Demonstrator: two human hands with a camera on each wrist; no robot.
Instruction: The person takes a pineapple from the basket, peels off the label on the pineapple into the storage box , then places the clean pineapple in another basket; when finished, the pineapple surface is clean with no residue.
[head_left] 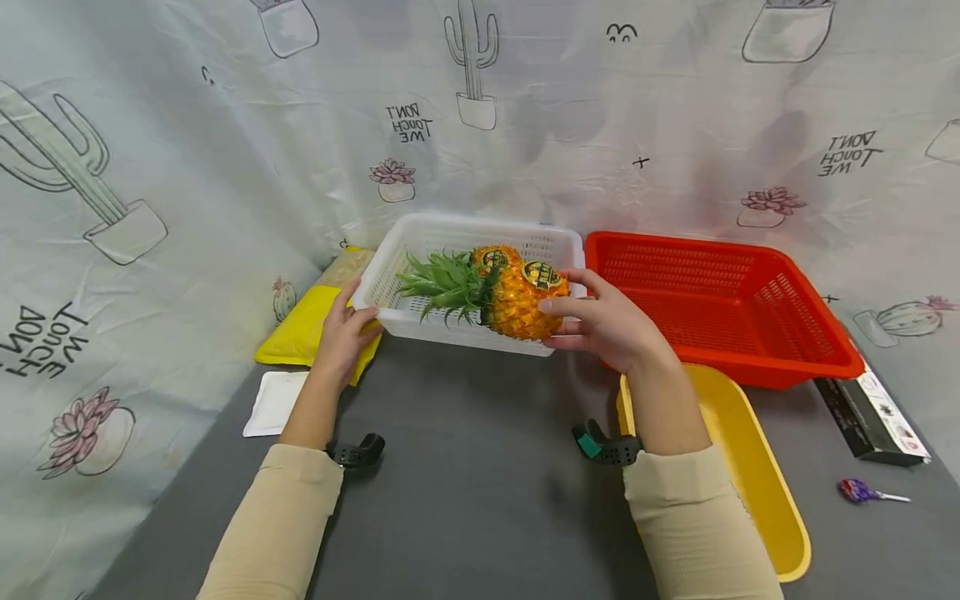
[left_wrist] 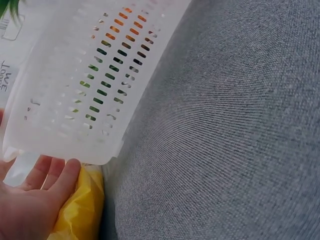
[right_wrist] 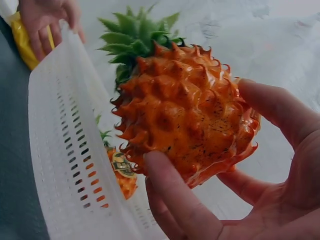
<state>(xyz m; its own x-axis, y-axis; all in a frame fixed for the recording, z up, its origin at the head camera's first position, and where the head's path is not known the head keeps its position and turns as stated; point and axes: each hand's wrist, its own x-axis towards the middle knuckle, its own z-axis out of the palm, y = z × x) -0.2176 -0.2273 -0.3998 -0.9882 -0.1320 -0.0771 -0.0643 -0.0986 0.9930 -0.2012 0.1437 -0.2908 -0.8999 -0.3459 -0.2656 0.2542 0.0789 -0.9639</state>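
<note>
One spiky orange pineapple (head_left: 521,307) is over the near right part of a white perforated basket (head_left: 461,333) in the head view, its crown pointing left. The right hand (head_left: 611,329) has its fingers clamped round the lower end, a hold that likely keeps them clear of the leaves. A second pineapple (head_left: 495,255) lies inside, just beyond. The left hand (head_left: 343,337) grips the basket's left end, probably to steady it. To the right are a red plastic basket (head_left: 712,308), a yellow tray (head_left: 753,458) partly behind the right forearm, a black-and-white box (head_left: 870,417) and a wrapped lollipop (head_left: 857,492); a yellow mailer (head_left: 296,329) and a white packet (head_left: 273,404) lie left. All this stands on a grey tabletop (head_left: 480,483), with a pale cactus-print curtain (head_left: 555,158) hanging behind.

From the left wrist, fingertips touch the basket's end wall, and the tabletop shows a fine woven texture.

From the right wrist, thumb and fingers spread round the spiny body, perhaps to share its weight between the points.
</note>
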